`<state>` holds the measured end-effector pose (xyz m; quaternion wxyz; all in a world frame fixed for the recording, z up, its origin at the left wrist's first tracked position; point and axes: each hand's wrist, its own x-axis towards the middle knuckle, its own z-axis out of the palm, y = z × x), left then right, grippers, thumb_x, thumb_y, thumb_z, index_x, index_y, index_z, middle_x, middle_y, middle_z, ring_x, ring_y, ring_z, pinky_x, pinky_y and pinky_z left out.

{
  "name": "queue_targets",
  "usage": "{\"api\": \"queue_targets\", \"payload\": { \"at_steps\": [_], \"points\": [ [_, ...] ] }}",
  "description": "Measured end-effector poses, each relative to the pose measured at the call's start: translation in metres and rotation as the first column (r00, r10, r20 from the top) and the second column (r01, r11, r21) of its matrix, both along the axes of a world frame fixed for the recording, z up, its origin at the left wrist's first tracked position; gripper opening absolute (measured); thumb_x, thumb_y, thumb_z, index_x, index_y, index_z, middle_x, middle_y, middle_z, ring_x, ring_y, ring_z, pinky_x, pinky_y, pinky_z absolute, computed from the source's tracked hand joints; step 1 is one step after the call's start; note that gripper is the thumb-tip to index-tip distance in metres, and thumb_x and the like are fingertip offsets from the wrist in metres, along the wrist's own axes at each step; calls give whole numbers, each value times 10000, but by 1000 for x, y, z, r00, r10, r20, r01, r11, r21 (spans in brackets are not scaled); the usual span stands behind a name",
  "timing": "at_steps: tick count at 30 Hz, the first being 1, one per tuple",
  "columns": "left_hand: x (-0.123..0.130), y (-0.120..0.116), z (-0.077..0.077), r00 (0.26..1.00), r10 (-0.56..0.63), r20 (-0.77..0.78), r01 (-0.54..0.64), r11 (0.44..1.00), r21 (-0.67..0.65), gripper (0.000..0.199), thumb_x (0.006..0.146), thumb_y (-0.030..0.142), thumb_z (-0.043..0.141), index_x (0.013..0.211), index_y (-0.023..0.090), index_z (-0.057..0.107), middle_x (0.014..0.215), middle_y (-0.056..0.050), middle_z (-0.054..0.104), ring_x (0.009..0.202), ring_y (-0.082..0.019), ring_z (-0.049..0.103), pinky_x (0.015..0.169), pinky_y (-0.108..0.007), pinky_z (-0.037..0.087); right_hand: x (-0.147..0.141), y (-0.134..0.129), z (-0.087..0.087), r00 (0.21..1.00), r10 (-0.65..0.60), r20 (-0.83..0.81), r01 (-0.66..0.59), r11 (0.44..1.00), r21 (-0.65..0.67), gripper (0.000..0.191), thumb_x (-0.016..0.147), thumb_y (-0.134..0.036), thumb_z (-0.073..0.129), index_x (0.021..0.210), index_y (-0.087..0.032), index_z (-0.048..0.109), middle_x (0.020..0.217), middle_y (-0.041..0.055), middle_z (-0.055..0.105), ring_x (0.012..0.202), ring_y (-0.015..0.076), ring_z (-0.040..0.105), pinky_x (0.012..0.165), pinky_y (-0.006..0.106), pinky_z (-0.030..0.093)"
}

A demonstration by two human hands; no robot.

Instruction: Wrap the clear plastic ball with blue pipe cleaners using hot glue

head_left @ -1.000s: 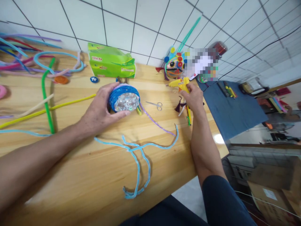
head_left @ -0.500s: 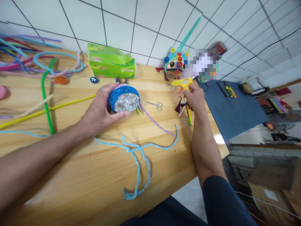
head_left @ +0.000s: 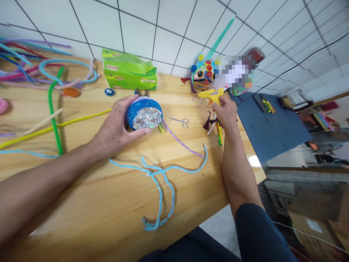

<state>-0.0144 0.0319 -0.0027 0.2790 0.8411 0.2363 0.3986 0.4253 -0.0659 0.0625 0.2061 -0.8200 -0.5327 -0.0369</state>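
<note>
My left hand [head_left: 117, 123] is wrapped round a blue-banded round object [head_left: 144, 113] with a silvery, glittery end turned toward me. A thin purple pipe cleaner [head_left: 180, 141] trails from beside it to the right. My right hand [head_left: 226, 111] grips a yellow glue gun [head_left: 211, 95] by its handle, nozzle pointing left. Small scissors [head_left: 180, 122] lie between my hands. Below that hand are dark tassels [head_left: 207, 122] and a yellow stick-like piece [head_left: 219, 133]. Nearer me on the wooden table rest light-blue pipe cleaners [head_left: 163, 171], bent and crossed.
A green tissue pack [head_left: 129, 71] stands against the tiled wall. Pipe cleaners in several colours lie at the left, with a green one [head_left: 53, 112] near my forearm. A decorated ball [head_left: 203, 74] sits behind the glue gun. A dark mat [head_left: 272, 127] lies at the right.
The glue gun has shifted very slightly within the view. Both hands keep their holds, and the things on the table stay where they were.
</note>
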Motion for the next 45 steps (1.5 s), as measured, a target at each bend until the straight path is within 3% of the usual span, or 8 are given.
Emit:
{"api": "queue_targets", "payload": {
  "at_steps": [4, 12, 23, 29, 37, 45],
  "points": [
    [0, 0, 1, 1000, -4, 5, 4, 1000, 1, 1007, 895, 650, 867, 1701, 321, 359, 1663, -150, 520, 1554, -367, 551, 1317, -625, 466, -6, 1, -1, 994, -111, 7, 110, 993, 33, 149, 878, -402, 705, 894, -259, 668, 861, 67, 695, 899, 292, 633, 801, 414, 465],
    [0, 1, 1, 1000, -9, -11, 9, 1000, 22, 1014, 908, 656, 852, 1707, 294, 343, 1663, -174, 512, 1550, -386, 553, 1312, -630, 471, -7, 1, -2, 991, -136, 4, 135, 990, 46, 160, 897, -383, 720, 976, -249, 685, 953, 99, 722, 955, 316, 645, 865, 447, 483],
    [1, -2, 5, 999, 21, -38, -20, 999, 32, 1014, 926, 765, 769, 1691, 231, 371, 1643, -204, 528, 1547, -394, 561, 1312, -612, 474, -5, 1, -4, 993, -115, 36, 114, 993, 21, 177, 918, -392, 717, 1001, -245, 666, 992, 112, 723, 983, 327, 653, 890, 448, 478],
    [2, -4, 5, 999, 33, -33, -32, 999, 31, 998, 938, 768, 752, 1690, 235, 368, 1644, -201, 529, 1545, -385, 565, 1318, -597, 475, 4, 1, -10, 996, -74, 47, 68, 991, 113, 230, 914, -460, 718, 914, -242, 646, 873, 59, 671, 899, 274, 624, 842, 409, 483],
    [2, -3, 4, 999, 24, -29, -23, 999, 41, 1016, 929, 764, 768, 1688, 217, 370, 1642, -217, 528, 1538, -400, 567, 1315, -612, 478, 8, 5, -22, 997, -75, 37, 68, 984, 165, 269, 933, -495, 707, 1012, -240, 680, 982, 100, 737, 949, 299, 646, 882, 446, 510],
    [1, -2, 3, 999, 27, -22, -26, 999, 36, 1028, 924, 788, 755, 1690, 221, 368, 1644, -220, 529, 1534, -409, 570, 1305, -638, 482, 7, 4, -20, 997, -68, 47, 60, 984, 166, 228, 883, -436, 750, 976, -230, 717, 921, 83, 742, 913, 284, 650, 851, 428, 520]
  ]
}}
